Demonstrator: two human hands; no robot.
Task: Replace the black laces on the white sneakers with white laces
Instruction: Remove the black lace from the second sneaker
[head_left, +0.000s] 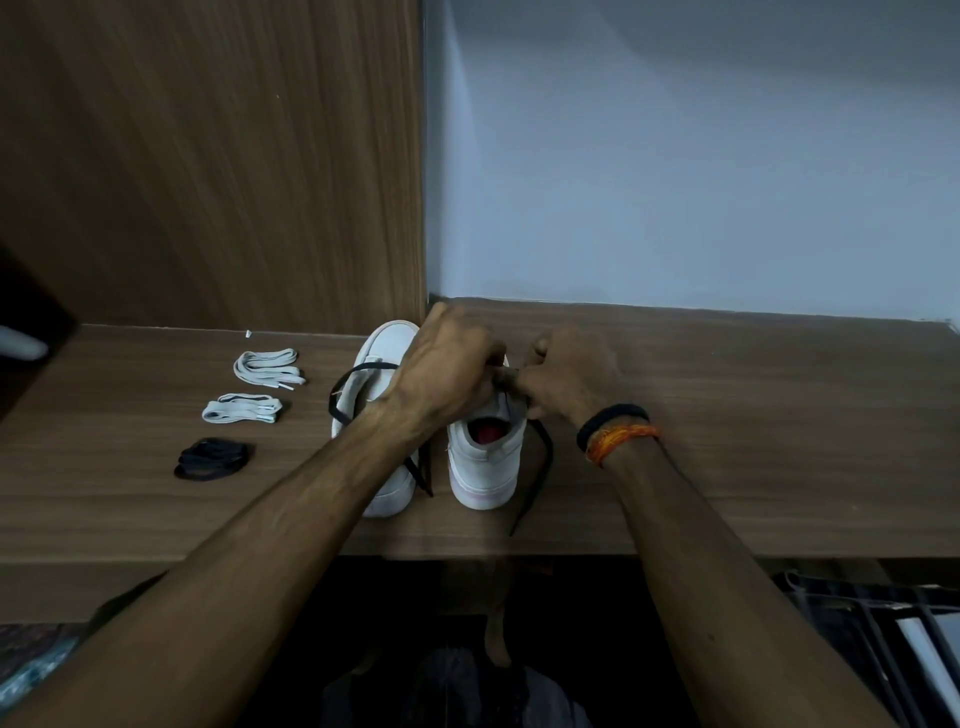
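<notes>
- While both our hands work over the right sneaker (485, 457), our left hand (447, 371) curls its fingers down at the shoe's lacing, pinching the black lace (535, 475) as far as we can tell.
- Our right hand (563, 379) — wearing a black band (613, 418) and an orange thread (623, 441) at the wrist — pinches the same lace just beside the left hand's fingertips.
- One loose end of that lace trails past the heel toward the front edge of the wooden table (753, 441).
- The left sneaker (382, 348) stands touching or just beside the right one, partly under our left forearm, with its own black lace looped loose (358, 371).
- To the left lie two bundles of white laces (267, 366) (243, 408) and, nearer us, a bundle of black laces (213, 457) — all well apart from the shoes.
</notes>
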